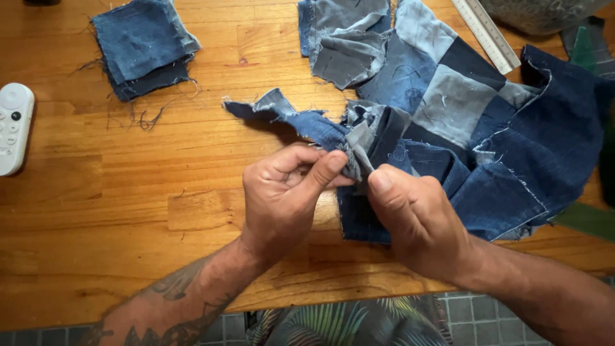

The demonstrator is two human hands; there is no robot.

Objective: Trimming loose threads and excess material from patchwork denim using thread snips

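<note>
Already much is joined: a stack of loose denim squares (144,48) waits near the table's (128,211) far left corner, while many squares are sewn into a denim patchwork (448,115) spreading toward the far right edge. Judging by that stack, more piecing remains. Near the front edge, the left hand (288,192) pinches a folded seam (355,160) between thumb and forefinger; the right hand (416,218), fingers curled, grips the same seam just beside it.

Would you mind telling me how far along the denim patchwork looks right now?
Done: many squares already joined in the patchwork sheet. In hand: the left hand and right hand pinch its folded edge. Left: a stack of loose denim squares sits unjoined.
</note>
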